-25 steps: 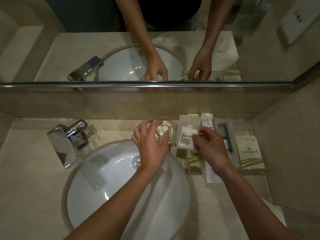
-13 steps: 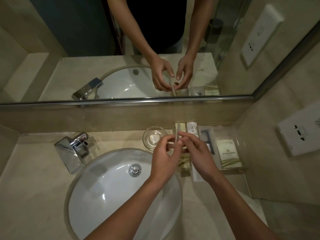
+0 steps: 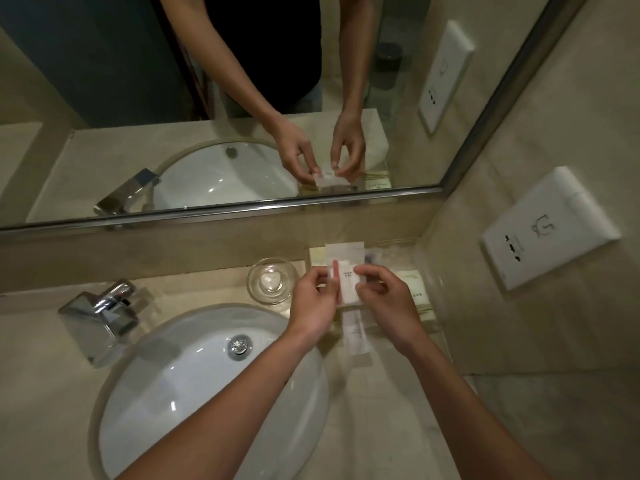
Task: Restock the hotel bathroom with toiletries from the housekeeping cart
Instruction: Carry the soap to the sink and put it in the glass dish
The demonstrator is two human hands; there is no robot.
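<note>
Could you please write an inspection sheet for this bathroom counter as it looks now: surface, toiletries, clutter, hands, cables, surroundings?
Surface: beige stone counter with an inset white basin; looks dry.
Job's things: a clear packet with a pinkish item inside, held above the clear tray; a beige sachet and further packets lie in the tray.
Clutter: a glass dish holding something small and white, beside the tray.
Grippers: left hand and right hand both pinch the packet.
Cables: nothing seen.
Surroundings: chrome tap, wall mirror, white socket plate on the right wall.
</note>
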